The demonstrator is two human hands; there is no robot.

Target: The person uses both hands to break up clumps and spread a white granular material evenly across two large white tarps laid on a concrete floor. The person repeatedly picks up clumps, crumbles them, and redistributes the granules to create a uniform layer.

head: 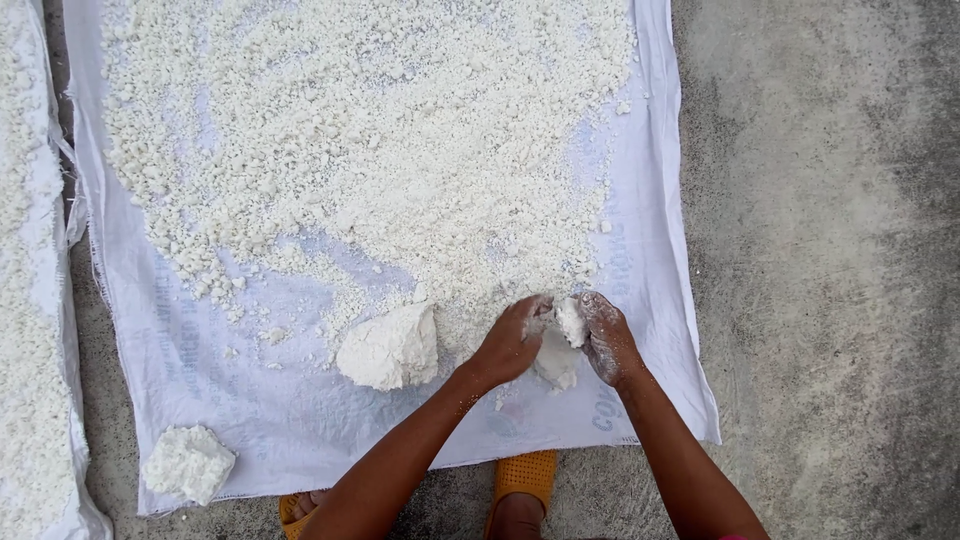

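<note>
At the near edge of the white woven sheet (640, 250), your left hand (512, 342) and right hand (607, 338) are meeting over a white lump (571, 322), both dusted with powder. Your fingers are curling together around that lump, each hand gripping one side of it, while a second pale chunk (557, 362) is lying on the sheet just beneath them. To your left, a bigger white block (390, 348) is sitting near the left hand, apart from it. Farther left, another block (187, 462) is resting at the sheet's corner. Beyond your hands, loose white crumbs (380, 140) are covering most of the sheet. The sheet is lying on a grey concrete floor (830, 260), and your orange sandals (524, 474) are showing below.
</note>
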